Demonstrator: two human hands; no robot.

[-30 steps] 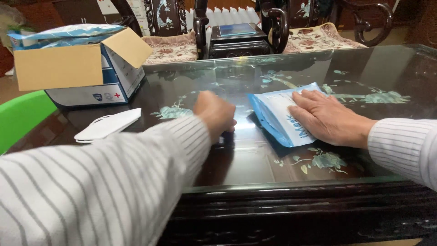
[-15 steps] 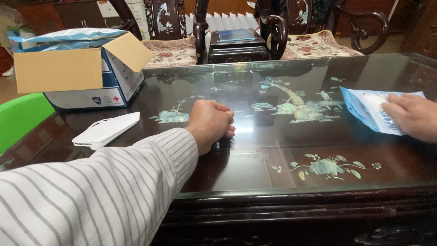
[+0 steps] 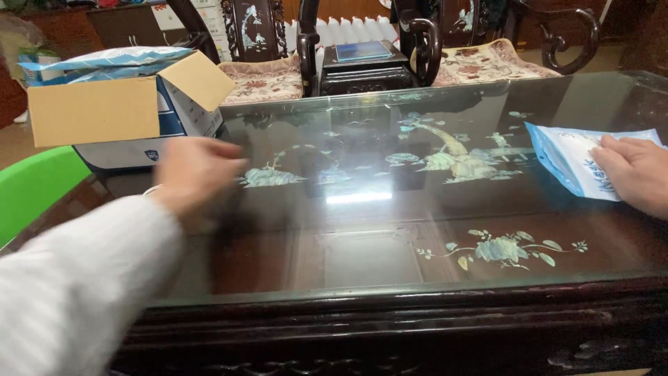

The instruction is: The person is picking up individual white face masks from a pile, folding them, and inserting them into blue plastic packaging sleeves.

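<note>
Left hand point(image 3: 198, 173) blurred above dark glass-topped inlaid table point(image 3: 376, 244), near open cardboard box point(image 3: 104, 104), grip unreadable. Right hand point(image 3: 630, 173) flat, fingers spread, pressing blue-and-white plastic pouch point(image 3: 565, 154).

Left hand point(image 3: 195, 173) blurred, right hand point(image 3: 634, 173) flat
</note>
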